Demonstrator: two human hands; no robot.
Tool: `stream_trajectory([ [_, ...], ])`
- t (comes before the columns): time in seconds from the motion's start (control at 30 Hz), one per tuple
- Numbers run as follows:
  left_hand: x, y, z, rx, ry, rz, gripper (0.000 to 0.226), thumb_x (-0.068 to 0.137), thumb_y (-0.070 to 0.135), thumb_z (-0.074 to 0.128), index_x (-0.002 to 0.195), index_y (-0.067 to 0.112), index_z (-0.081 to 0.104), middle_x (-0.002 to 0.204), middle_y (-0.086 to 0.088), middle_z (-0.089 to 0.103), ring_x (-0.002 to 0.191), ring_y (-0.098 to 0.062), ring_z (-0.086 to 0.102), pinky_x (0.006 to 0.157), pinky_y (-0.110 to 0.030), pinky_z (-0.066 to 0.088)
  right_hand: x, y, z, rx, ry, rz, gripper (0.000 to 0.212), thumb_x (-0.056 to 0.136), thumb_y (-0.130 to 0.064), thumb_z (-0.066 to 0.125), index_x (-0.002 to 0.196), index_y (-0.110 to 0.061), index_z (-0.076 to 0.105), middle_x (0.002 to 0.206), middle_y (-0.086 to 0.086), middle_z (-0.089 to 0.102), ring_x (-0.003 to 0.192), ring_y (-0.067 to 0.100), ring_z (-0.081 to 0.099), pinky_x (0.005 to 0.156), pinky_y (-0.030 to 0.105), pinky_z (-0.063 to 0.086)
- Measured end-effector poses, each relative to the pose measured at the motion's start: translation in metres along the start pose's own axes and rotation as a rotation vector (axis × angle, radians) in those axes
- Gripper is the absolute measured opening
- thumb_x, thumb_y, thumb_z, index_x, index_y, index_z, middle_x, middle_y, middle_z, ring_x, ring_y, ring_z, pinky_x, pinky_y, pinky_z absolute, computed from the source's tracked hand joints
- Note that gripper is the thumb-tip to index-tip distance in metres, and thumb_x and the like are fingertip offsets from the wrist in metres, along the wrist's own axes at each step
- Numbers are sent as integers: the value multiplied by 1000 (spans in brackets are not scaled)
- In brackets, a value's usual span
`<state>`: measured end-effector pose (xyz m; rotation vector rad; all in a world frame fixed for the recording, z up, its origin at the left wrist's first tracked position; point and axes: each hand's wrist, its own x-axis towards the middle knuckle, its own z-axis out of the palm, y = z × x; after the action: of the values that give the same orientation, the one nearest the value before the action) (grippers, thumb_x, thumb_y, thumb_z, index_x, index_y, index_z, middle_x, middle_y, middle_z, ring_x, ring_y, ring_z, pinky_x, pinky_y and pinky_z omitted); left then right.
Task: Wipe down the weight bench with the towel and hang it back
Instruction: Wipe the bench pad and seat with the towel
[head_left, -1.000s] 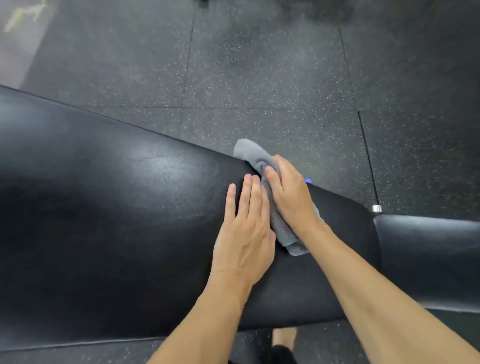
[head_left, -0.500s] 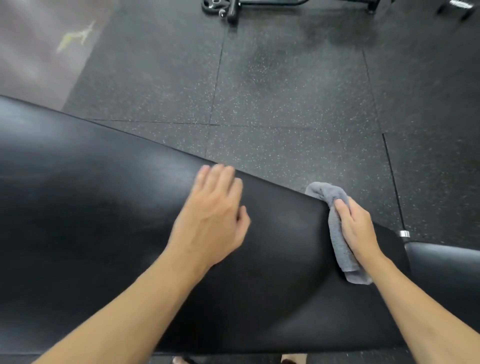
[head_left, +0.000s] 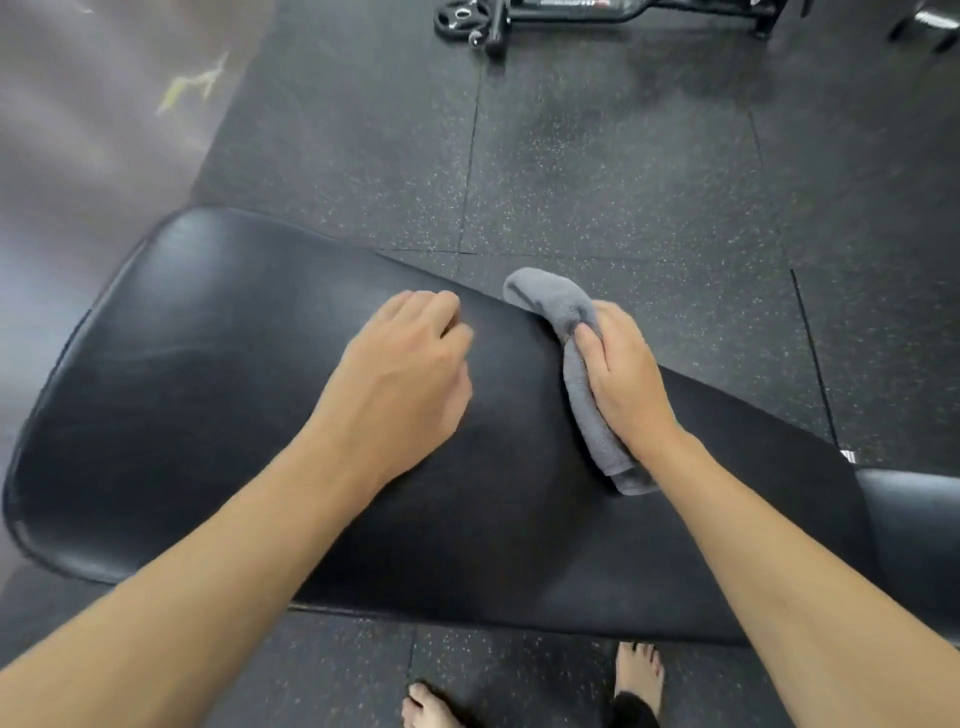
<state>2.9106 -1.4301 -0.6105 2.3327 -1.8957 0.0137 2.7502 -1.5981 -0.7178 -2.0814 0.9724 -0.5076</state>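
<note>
Across the middle of the view runs the black padded weight bench (head_left: 218, 395), its rounded end at the left and its surface dull with a faint sheen. A second black pad (head_left: 914, 514) adjoins it at the right edge, with a small metal fitting (head_left: 848, 456) showing at the gap between them. Under and around the bench lies a dark speckled rubber floor (head_left: 613, 171) laid in large tiles with visible seams; at the far left it gives way to a smooth greyish strip (head_left: 78, 130) bearing a pale yellowish mark. Along the top edge of the floor stands black gym equipment (head_left: 571, 15) with a weight plate (head_left: 457, 13) at its left end.

The grey towel (head_left: 576, 364) lies bunched in a long fold on the bench near its far edge, its upper end curling over that edge. The right hand (head_left: 623, 379) presses down on the towel with fingers curled around it, gripping the cloth against the pad. The left hand (head_left: 405, 379) rests on the bare bench just beside it, fingers loosely curled under and holding nothing. Two bare feet (head_left: 639, 670) stand on the floor at the near edge of the bench.
</note>
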Motion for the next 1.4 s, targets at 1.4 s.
stream_trajectory([
  [1.4,-89,-144,-119,-481,22,-375,28,95,47,61,98,25,78,107,-2,76,91,-11,67,91,-35,52,-87,-301,145,-217,-238,-903,24,84,-26,58,77,-11,76,90,6,74,92,30,63,96,36,44],
])
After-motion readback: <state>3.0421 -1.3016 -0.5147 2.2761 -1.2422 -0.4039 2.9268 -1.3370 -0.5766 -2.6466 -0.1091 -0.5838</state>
